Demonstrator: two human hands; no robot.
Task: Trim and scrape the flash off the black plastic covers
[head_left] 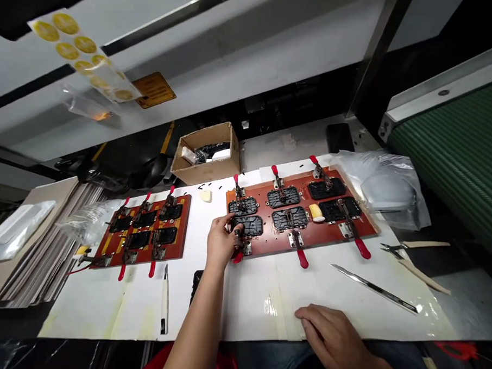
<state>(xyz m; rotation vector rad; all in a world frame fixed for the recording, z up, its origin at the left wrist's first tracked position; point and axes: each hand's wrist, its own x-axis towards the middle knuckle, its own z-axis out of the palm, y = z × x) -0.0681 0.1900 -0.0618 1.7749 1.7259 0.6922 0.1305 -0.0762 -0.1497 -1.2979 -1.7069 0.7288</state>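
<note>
My left hand reaches to the left end of the right-hand reddish-brown fixture board. Its bent fingers close around a toggle clamp beside a black ribbed plastic part. The hand hides some of the clamp and the part's left end; the clamp's red handle shows just below. Several other black parts sit on this board, each with a red-handled clamp. My right hand rests at the front edge of the white-covered table, fingers loosely bent and apart, with nothing visible in it.
A second fixture board lies left, with a white-handled craft knife in front. Tweezers and pliers lie right. Behind stands a cardboard box. A yellow-white roll sits on the right board, near bagged plastic items.
</note>
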